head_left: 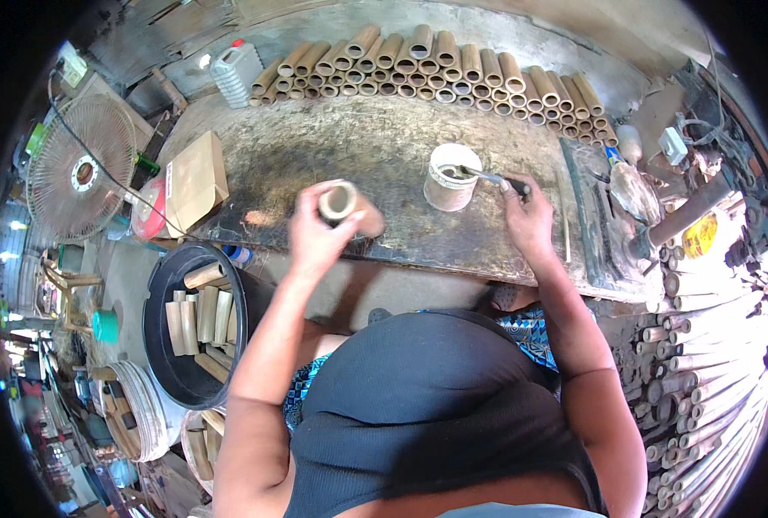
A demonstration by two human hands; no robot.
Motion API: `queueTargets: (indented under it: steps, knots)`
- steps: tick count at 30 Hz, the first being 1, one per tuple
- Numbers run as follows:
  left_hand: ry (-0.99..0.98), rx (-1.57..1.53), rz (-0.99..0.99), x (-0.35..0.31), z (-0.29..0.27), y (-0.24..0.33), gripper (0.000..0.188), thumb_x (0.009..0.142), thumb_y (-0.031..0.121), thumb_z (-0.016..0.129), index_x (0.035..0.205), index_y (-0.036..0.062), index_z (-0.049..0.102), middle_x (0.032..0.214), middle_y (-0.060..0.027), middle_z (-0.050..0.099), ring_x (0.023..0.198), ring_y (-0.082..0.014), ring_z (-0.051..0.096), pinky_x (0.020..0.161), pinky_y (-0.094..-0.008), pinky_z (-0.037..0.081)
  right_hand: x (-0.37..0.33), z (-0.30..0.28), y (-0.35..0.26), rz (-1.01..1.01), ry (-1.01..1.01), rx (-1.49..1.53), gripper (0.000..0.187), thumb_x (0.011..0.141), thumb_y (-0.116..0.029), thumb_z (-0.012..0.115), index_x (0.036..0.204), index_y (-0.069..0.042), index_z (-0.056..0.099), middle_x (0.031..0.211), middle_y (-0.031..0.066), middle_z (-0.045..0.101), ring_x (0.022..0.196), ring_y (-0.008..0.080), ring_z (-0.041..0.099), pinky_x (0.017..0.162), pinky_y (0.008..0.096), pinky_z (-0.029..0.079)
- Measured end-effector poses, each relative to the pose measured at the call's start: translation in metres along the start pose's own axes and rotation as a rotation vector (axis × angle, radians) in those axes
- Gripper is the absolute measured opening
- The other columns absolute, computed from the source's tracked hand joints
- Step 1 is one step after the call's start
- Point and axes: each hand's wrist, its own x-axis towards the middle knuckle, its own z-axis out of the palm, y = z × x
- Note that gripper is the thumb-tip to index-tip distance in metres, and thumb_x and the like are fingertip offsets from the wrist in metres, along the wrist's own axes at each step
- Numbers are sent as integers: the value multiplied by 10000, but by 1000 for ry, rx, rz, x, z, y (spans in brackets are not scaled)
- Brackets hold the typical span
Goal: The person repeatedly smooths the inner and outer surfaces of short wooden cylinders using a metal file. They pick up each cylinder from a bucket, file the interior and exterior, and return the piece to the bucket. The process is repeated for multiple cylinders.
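Observation:
My left hand (312, 231) is wrapped round a short bamboo tube (362, 216), held tilted above the near edge of the worktable with its open end facing up. My right hand (530, 217) grips a slim tool (486, 176) with a dark handle and a grey shaft. The tool's far end dips into a white plastic pot (449, 193) standing on the table, so its working tip cannot be made out. What the pot contains is mostly hidden.
Cut bamboo tubes (405, 65) are stacked along the table's back, beside a clear jug (238, 72). At left are a cardboard box (198, 181), a fan (83, 173) and a black tub (155, 345) of bamboo pieces. Long bamboo poles (712, 406) lie piled at right.

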Motion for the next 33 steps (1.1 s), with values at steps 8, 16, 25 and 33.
queueTargets:
  steps: [8,16,25,33]
  knots:
    - [-16,-122,-46,22,75,5,715,759,166,877,1352,12,507,1257,-131,647,1169,-188,615,1010,-337,493,1,-2,-3,153,82,395,194,1017,-137,618,1166,-15,644,939,73,714,815,117,641,768,253,508]
    - [-177,-195,-151,26,74,-26,709,804,125,850,1401,26,481,1274,-102,641,1195,-186,596,1042,-359,480,-4,7,-50,193,-42,746,227,1039,-151,580,1203,1,613,918,77,705,770,91,594,704,215,457]
    - [-147,-196,-142,26,75,-34,744,751,236,888,1366,22,528,1207,-165,690,1128,-265,667,978,-374,515,-11,34,-68,152,-191,676,199,1034,-106,580,1184,23,604,976,101,720,899,138,692,843,282,536]
    - [-136,-55,-113,25,66,-17,756,703,298,922,1306,15,564,1157,-166,698,1097,-290,680,967,-390,524,-13,37,-72,111,-183,571,194,1033,-93,578,1186,23,607,988,96,715,930,145,696,867,290,546]
